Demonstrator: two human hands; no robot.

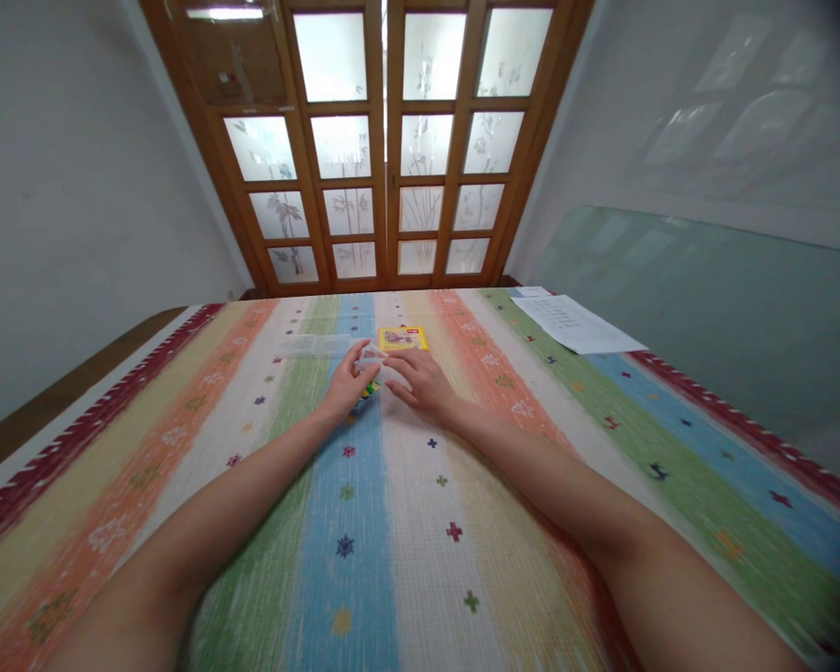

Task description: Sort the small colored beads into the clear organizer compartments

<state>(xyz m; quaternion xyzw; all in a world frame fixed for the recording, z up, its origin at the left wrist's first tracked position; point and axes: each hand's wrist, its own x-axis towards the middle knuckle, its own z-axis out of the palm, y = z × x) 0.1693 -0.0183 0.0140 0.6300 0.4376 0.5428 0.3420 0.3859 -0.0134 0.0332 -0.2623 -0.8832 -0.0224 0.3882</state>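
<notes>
My left hand (351, 379) is over the blue stripe of the cloth, its thumb and fingers curled around a small, clear plastic piece (373, 349) whose shape is hard to make out. Close by on the right is my right hand (421, 381), with thumb and fingers apart and fingertips close to that piece; whether they touch it I cannot tell. Under the left thumb a small green and yellow item (370, 391) shows in part. Just beyond the hands lies a yellow card or flat box (403, 337) with a printed picture. A see-through plastic tray or sleeve (314, 345) rests left of it.
A striped, patterned tablecloth (348, 579) covers the table. White paper sheets (578, 324) lie at the far right, near a pale green glass panel (679, 280) against the wall. Wooden doors with glass panes (350, 215) stand behind the table.
</notes>
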